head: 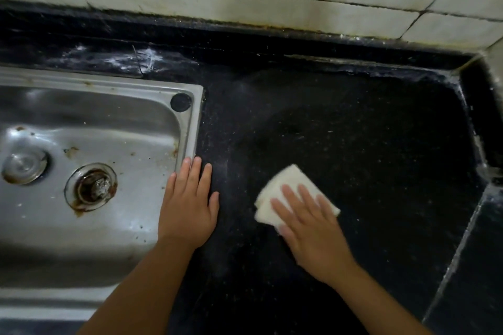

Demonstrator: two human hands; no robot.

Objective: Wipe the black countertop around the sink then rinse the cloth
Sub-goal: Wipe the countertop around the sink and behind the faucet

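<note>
Now | right hand (313,226): fingers flat, pressing folded white cloth (283,193) onto black countertop (367,130), right of steel sink (187,128) | left hand (189,204): flat, fingers straight, resting across sink's edge.

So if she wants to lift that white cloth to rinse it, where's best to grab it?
Probably the far corner of the folded cloth, pinched from above. It lies flat on the countertop under the right hand, and that corner sticks out beyond the fingertips.
</note>
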